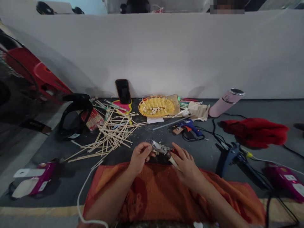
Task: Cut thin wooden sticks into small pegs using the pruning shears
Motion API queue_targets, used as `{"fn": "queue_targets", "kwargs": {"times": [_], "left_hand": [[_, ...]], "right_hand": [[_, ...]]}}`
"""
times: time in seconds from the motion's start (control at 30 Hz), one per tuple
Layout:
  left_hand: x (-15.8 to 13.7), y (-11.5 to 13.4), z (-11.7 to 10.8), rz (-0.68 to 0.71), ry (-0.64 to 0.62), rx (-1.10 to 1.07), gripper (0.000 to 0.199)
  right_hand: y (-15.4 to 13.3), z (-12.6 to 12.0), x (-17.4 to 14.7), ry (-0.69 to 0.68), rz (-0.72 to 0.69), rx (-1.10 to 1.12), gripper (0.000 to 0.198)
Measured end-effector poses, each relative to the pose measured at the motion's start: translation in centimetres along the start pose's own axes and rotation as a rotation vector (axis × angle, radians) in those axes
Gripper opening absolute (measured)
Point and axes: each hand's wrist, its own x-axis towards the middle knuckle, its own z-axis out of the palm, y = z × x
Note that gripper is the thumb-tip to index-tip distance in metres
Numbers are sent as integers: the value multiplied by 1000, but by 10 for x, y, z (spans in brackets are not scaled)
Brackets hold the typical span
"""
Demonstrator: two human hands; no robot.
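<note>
My right hand (186,163) is wrapped round the handles of a pair of pruning shears (161,148), whose blades point up and to the left. Close to the blade tips is my left hand (142,155), its thumb and fingers pinched together; what they hold, if anything, is too small to make out. Small cut pieces of stick (156,152) lie on the dark table below the blades. Many thin wooden sticks (114,131) are heaped to the left. Behind the hands, a yellow woven basket (144,110) contains several small pale pieces.
An orange towel (154,193) covers the front edge under my forearms. A blue glue gun (193,127), pink bottle (223,104), red cloth (258,131) and dark blue pliers-like tool (231,160) stand or lie right. A phone (123,91) leans behind, near a white cable (82,196).
</note>
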Motion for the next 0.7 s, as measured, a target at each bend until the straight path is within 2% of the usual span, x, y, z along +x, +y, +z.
{"fn": "queue_targets", "kwargs": {"times": [0.23, 0.53, 0.6, 0.7], "left_hand": [[-2, -4, 1, 7, -73, 129, 30], [-2, -4, 2, 9, -82, 190, 30], [-2, -5, 1, 8, -77, 196, 30], [-2, -5, 0, 22, -94, 215, 30]], "right_hand": [[-4, 2, 0, 33, -13, 9, 44], [-7, 12, -2, 68, 19, 34, 40], [-6, 15, -3, 105, 44, 92, 45], [-5, 17, -4, 122, 71, 127, 68]]}}
